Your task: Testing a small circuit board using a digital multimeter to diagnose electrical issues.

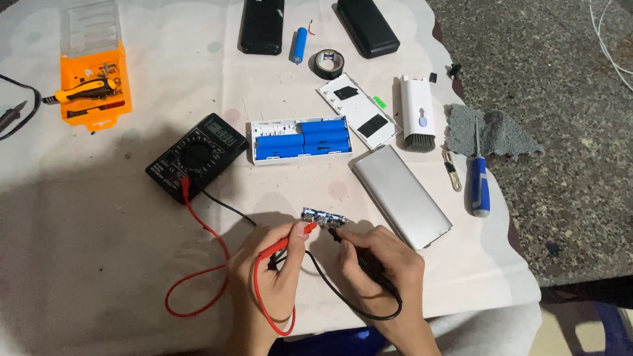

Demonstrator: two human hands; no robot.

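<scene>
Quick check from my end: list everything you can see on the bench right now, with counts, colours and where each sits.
circuit board: 1, small, blue parts, centre front, both probe tips on it
red probe: 1, in left hand
black probe: 1, in right hand
multimeter: 1, black, left of centre
battery tray: 1, white, blue cells inside, centre
metal case: 1, silver, right of centre
white cover: 1, beside the tray
loose cell: 1, blue, top
tape roll: 1, black, top
black cases: 2, top edge
cleaning tool: 1, white, right
screwdriver: 1, blue handle, right
grey cloth: 1, right
orange box: 1, top left
left hand: 1, bottom centre
right hand: 1, bottom centre
</scene>
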